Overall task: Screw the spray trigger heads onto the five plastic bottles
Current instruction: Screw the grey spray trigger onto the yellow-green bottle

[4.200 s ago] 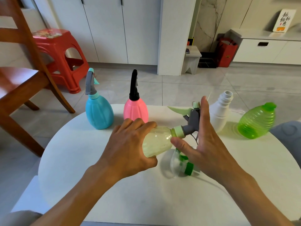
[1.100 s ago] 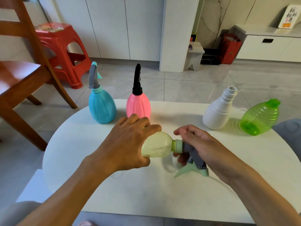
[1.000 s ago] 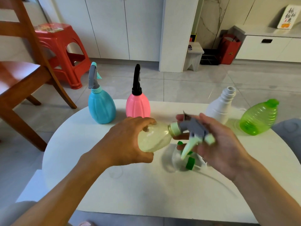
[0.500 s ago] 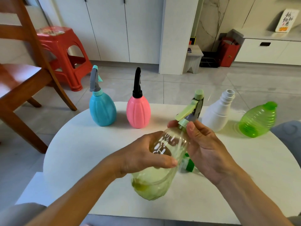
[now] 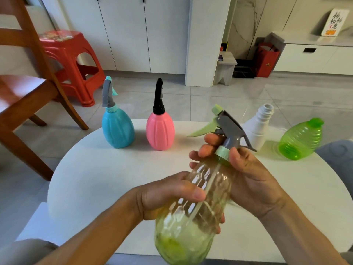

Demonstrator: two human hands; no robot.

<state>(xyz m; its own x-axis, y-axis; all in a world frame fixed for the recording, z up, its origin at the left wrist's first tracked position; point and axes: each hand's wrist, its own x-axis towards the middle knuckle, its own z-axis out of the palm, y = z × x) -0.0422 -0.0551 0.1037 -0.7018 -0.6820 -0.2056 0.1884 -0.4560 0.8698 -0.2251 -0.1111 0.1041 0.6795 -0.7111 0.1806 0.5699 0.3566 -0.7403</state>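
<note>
I hold a clear yellow-green bottle point(image 5: 198, 222) tilted above the white round table point(image 5: 95, 178), its base toward me. My left hand point(image 5: 168, 197) wraps its body. My right hand point(image 5: 246, 176) grips the pale green collar of the grey spray trigger head point(image 5: 227, 127) on its neck. At the back stand a blue bottle point(image 5: 117, 127) with a grey trigger and a pink bottle point(image 5: 160, 132) with a black trigger. A white bottle point(image 5: 257, 127) stands with an open neck. A green ribbed bottle point(image 5: 300, 139) lies on its side at the right.
A wooden chair point(image 5: 28, 88) and a red plastic stool point(image 5: 70, 64) stand to the left of the table. White cabinets and a pillar are behind. A grey cushion edge point(image 5: 336, 157) shows at the right.
The bottle went from lying level over the table to raised and tilted with its base toward me. The trigger head has turned round on the neck, and my right hand shifted to the collar.
</note>
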